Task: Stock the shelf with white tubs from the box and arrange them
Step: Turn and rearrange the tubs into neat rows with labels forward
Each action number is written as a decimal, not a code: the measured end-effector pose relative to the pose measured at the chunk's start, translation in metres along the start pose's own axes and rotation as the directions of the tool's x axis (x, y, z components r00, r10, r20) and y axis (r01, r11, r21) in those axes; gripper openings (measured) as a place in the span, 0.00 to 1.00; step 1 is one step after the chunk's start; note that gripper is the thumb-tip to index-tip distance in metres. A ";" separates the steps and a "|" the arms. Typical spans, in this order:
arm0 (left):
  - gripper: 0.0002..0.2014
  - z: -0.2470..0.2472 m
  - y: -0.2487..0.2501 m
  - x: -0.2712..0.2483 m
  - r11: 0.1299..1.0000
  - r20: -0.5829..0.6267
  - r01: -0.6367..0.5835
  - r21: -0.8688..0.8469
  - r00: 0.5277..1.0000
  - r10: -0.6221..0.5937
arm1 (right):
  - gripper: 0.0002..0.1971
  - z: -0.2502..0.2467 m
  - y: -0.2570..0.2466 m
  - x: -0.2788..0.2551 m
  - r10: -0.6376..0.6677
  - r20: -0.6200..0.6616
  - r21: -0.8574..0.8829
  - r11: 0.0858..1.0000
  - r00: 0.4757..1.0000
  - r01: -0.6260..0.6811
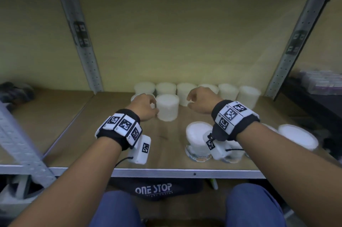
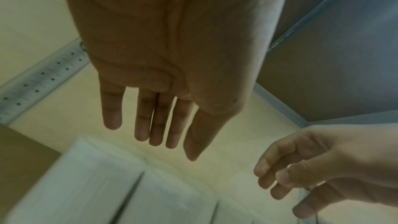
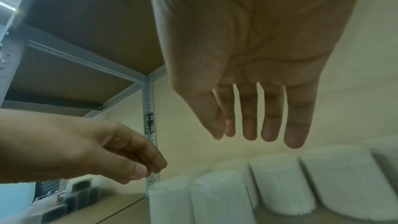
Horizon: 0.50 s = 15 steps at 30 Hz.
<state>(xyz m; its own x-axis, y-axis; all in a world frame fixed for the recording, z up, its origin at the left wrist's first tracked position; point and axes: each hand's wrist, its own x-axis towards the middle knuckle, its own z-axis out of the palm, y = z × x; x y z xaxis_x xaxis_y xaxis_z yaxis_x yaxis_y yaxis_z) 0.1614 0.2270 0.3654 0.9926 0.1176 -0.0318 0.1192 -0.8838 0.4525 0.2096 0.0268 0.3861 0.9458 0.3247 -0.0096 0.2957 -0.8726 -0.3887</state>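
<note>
The metal shelving unit (image 1: 87, 60) with its perforated grey uprights fills the head view, and its wooden shelf board (image 1: 114, 130) carries all the stock against a pale yellow back wall (image 1: 185, 32). Along the rear of the board stands a back row of white tubs (image 1: 228, 92), six side by side and close to the wall. In front of that row a single white tub (image 1: 167, 107) stands upright, and just to its left another tub (image 1: 135, 97) is mostly hidden behind the left hand. Nearer the front edge, more tubs sit on the right half of the board: a labelled tub (image 1: 198, 139) partly under the right wrist camera, and a far-right tub (image 1: 298, 137) near the right upright. Below the shelf lies a dark bag printed ONE STOP (image 1: 154, 188). The left hand (image 1: 144, 106) hovers beside the single white tub, fingers loosely bent and holding nothing; whether the fingertips touch its side cannot be told. The right hand (image 1: 200, 100) hangs above the board to the right of that tub, in front of the back row, its fingers extended downward and slightly spread in the right wrist view, and it holds nothing. Both wrists wear black bands with square markers (image 1: 122, 125).
</note>
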 end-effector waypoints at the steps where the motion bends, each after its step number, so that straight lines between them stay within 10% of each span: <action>1: 0.23 -0.003 -0.007 0.005 1.000 -0.002 0.020 0.009 1.000 -0.020 | 0.16 0.003 -0.006 0.007 -0.012 0.011 -0.004 1.000 1.000 0.012; 15: 0.27 -0.012 -0.045 0.069 0.993 -0.030 0.075 0.094 0.997 -0.072 | 0.25 0.038 -0.059 0.110 0.054 0.155 -0.246 0.969 0.986 -0.015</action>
<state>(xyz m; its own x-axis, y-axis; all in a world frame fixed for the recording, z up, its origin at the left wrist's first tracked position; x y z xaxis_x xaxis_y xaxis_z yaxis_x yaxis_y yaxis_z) 0.2238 0.2807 0.3536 0.9802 0.1945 -0.0376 0.1947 -0.9111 0.3632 0.2911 0.1280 0.3727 0.9281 0.3295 -0.1732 0.3059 -0.9402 -0.1497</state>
